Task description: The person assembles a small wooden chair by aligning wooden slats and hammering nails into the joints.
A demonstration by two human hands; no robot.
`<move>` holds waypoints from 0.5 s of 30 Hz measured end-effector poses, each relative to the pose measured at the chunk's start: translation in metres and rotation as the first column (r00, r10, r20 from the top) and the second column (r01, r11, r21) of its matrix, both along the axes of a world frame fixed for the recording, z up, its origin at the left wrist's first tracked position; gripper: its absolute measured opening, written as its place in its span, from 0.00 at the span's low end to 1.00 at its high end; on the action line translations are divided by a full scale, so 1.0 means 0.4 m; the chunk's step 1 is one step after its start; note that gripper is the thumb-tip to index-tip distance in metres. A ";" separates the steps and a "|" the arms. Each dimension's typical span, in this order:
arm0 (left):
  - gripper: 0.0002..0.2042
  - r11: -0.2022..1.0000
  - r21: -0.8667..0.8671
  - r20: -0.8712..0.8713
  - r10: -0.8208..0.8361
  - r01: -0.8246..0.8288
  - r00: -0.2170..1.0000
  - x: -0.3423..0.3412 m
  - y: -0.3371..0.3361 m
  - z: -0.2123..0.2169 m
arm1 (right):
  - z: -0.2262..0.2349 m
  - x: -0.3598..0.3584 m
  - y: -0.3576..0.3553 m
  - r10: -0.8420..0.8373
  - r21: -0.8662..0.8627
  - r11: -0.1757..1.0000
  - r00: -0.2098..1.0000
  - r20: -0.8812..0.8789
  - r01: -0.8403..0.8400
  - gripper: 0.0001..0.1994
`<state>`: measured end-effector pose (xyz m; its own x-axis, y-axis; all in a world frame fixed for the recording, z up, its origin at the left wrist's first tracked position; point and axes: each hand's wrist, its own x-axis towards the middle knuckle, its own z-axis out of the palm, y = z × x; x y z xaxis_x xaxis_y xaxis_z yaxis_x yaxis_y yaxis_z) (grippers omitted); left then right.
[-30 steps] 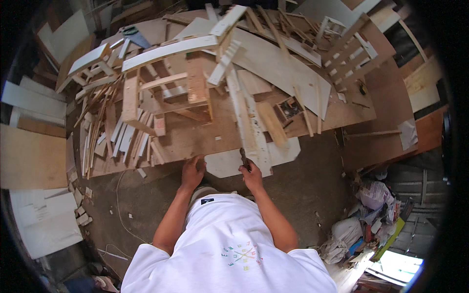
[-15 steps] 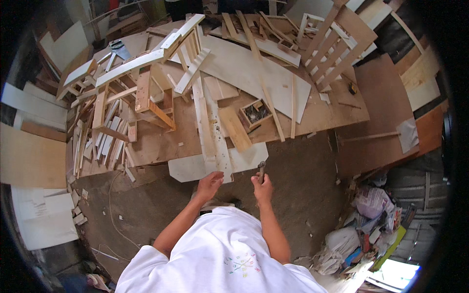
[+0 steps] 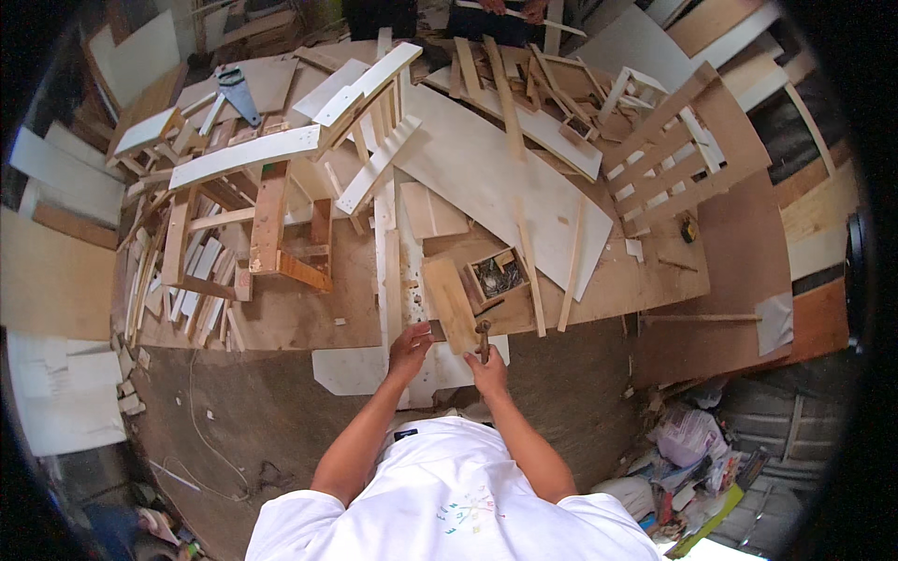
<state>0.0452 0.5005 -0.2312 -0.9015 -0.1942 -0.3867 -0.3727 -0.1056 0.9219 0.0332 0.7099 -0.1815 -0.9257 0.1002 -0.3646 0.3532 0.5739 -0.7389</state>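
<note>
My right hand (image 3: 487,375) is wrapped round a hammer (image 3: 484,338), its head pointing up, at the near edge of the worktable. Just beyond it lies a short yellowish board (image 3: 451,301). My left hand (image 3: 409,352) is closed, fingertips pressed together over the near end of a long pale plank (image 3: 412,280); whatever it pinches, if anything, is too small to make out. A small wooden box of nails (image 3: 498,276) sits right of the board. Under both hands a white panel with cut corners (image 3: 341,371) juts past the table edge.
Wooden frames with white-topped rails (image 3: 245,156) stand at the left, above a pile of thin offcuts. A handsaw (image 3: 238,95) lies behind them. A slatted panel (image 3: 669,154) leans at the right near a tape measure (image 3: 688,230). Another person's hands (image 3: 514,9) show at the far edge.
Both hands have moved forward over the table's near edge, the right one carrying the hammer closer to the yellowish board. My view has shifted, and another person's hands now show at the back.
</note>
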 end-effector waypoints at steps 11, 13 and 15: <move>0.30 0.991 0.032 0.080 0.128 -0.130 0.989 -0.084 0.101 0.042 | -0.031 -0.187 0.022 0.255 -0.382 0.893 0.967 -0.008 -0.239 0.21; 0.30 0.973 -0.005 0.087 0.230 -0.230 0.969 -0.085 0.134 0.057 | -0.024 -0.241 0.039 0.336 -0.361 0.886 0.940 0.068 -0.291 0.25; 0.29 0.946 -0.113 0.090 0.316 -0.305 0.945 -0.078 0.177 0.069 | -0.013 -0.278 0.062 0.384 -0.355 0.870 0.922 0.055 -0.342 0.25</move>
